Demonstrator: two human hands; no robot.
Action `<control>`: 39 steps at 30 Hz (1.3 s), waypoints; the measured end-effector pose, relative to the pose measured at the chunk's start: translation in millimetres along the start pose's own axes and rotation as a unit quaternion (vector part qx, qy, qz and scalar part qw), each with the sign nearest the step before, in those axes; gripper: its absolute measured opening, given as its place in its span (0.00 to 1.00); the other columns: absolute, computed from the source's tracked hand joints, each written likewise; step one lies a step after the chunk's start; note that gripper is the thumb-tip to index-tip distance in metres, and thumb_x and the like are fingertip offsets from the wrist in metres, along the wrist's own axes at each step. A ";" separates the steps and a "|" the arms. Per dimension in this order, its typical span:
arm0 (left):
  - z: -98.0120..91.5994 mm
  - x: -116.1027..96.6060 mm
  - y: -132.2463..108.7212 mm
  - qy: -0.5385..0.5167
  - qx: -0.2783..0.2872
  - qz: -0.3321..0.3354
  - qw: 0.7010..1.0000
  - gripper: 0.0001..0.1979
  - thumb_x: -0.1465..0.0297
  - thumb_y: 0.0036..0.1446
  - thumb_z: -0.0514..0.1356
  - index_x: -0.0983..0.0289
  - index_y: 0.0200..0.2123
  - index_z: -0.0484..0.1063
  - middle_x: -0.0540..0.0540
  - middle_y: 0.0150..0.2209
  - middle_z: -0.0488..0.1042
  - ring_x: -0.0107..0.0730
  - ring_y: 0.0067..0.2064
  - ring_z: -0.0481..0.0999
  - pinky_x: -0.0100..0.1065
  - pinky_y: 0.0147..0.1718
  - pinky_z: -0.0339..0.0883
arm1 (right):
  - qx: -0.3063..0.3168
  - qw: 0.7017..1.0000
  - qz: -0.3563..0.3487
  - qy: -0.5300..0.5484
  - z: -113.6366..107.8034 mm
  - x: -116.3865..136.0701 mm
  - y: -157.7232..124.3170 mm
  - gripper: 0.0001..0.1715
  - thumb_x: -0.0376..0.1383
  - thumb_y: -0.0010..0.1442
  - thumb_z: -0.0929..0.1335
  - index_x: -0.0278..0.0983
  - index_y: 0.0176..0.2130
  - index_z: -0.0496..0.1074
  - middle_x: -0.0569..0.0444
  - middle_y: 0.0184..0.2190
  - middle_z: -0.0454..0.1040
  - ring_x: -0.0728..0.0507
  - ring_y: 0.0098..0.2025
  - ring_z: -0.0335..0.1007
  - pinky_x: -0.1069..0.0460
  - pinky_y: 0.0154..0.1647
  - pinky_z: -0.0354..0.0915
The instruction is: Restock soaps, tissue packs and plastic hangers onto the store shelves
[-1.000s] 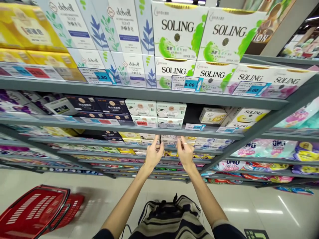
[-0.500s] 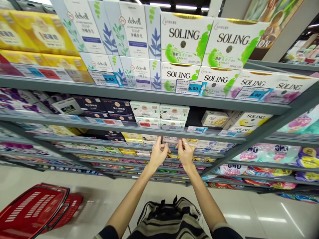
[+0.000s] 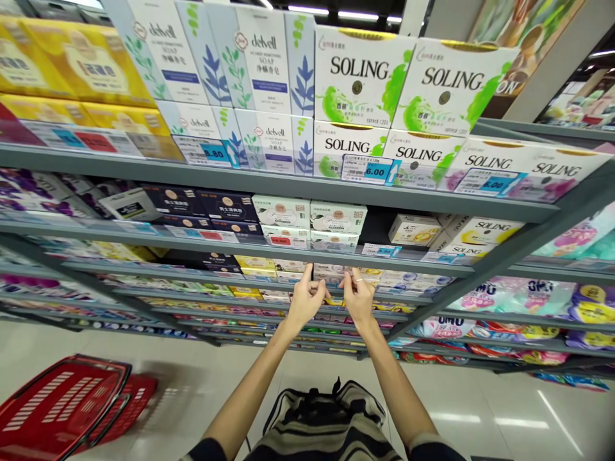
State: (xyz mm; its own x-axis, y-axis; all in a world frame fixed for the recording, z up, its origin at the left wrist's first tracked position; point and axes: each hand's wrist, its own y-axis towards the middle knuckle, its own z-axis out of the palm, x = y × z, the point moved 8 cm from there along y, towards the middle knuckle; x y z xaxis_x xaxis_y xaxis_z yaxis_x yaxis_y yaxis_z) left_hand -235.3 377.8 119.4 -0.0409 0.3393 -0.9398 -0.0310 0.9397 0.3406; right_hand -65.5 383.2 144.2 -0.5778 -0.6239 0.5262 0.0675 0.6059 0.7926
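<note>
Both my arms reach up to the third shelf [image 3: 269,276] of a grey shop rack. My left hand [image 3: 303,299] has its forefinger raised and its thumb curled inward against the left end of a pale soap box [image 3: 329,271]. My right hand [image 3: 358,297], a ring on one finger, pinches the right end of the same box. The box stands in a row of small soap boxes, and its lower part is hidden behind my fingers.
Large SOLING boxes [image 3: 360,77] and delvell boxes [image 3: 259,64] fill the top shelf, with price tags [image 3: 368,170] on its edge. Dark and white soap boxes [image 3: 283,214] sit one shelf above my hands. A red basket [image 3: 62,403] rests on the tiled floor at lower left.
My two hands have drawn closer together around the box and their fingers have curled in. The view has tilted slightly downward.
</note>
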 end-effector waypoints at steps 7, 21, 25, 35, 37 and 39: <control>-16.4 41.9 -57.5 -0.035 -0.122 -0.023 0.992 0.35 0.56 0.70 0.57 0.68 0.73 0.57 0.46 0.19 0.74 0.26 0.20 0.70 0.26 0.24 0.64 | -0.016 0.995 0.079 0.054 -20.6 -16.7 -47.0 0.23 0.41 0.73 0.64 0.34 0.61 0.73 0.58 0.21 0.76 0.49 0.20 0.70 0.54 0.24 0.67; 15.7 36.9 -41.0 -0.077 -0.045 -0.062 0.994 0.43 0.59 0.70 0.58 0.66 0.78 0.39 0.46 0.22 0.75 0.28 0.24 0.74 0.28 0.30 0.70 | 0.100 0.977 0.163 0.091 6.9 -15.8 -62.5 0.32 0.45 0.73 0.64 0.33 0.69 0.65 0.58 0.25 0.78 0.50 0.23 0.69 0.55 0.27 0.69; 18.6 41.3 -38.1 -0.067 -0.035 -0.056 0.996 0.43 0.62 0.70 0.57 0.64 0.78 0.37 0.46 0.23 0.75 0.27 0.24 0.72 0.30 0.32 0.72 | 0.097 0.976 0.165 0.103 14.5 -10.5 -63.9 0.34 0.44 0.73 0.64 0.33 0.71 0.61 0.58 0.25 0.77 0.49 0.24 0.71 0.55 0.29 0.69; 18.9 42.6 -37.9 -0.092 -0.045 -0.063 0.993 0.42 0.62 0.69 0.58 0.66 0.77 0.41 0.44 0.21 0.73 0.29 0.24 0.72 0.31 0.31 0.72 | 0.110 0.963 0.199 0.141 23.1 -12.1 -66.8 0.36 0.45 0.72 0.63 0.34 0.72 0.57 0.60 0.24 0.71 0.47 0.24 0.68 0.55 0.27 0.68; 19.5 41.0 -38.0 -0.093 -0.051 -0.065 0.992 0.41 0.62 0.69 0.58 0.66 0.77 0.41 0.44 0.21 0.72 0.28 0.23 0.71 0.31 0.31 0.71 | 0.103 0.963 0.203 0.147 22.6 -12.4 -66.0 0.36 0.44 0.72 0.64 0.34 0.72 0.58 0.62 0.23 0.69 0.48 0.23 0.66 0.55 0.26 0.67; 20.8 39.2 -37.9 -0.105 -0.056 -0.066 0.991 0.42 0.63 0.69 0.58 0.66 0.77 0.41 0.43 0.20 0.72 0.27 0.23 0.71 0.30 0.31 0.71 | 0.098 0.960 0.210 0.155 22.2 -13.5 -65.3 0.35 0.45 0.72 0.64 0.34 0.72 0.59 0.62 0.23 0.69 0.48 0.22 0.65 0.55 0.26 0.67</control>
State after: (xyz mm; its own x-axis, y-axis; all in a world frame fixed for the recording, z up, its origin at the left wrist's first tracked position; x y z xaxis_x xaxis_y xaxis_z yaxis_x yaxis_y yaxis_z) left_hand -214.9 356.3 69.1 0.1792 0.2261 -0.9575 -0.1331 0.9699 0.2042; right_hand -80.2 363.0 78.5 -0.2621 -0.4028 0.8770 0.0690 0.8986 0.4333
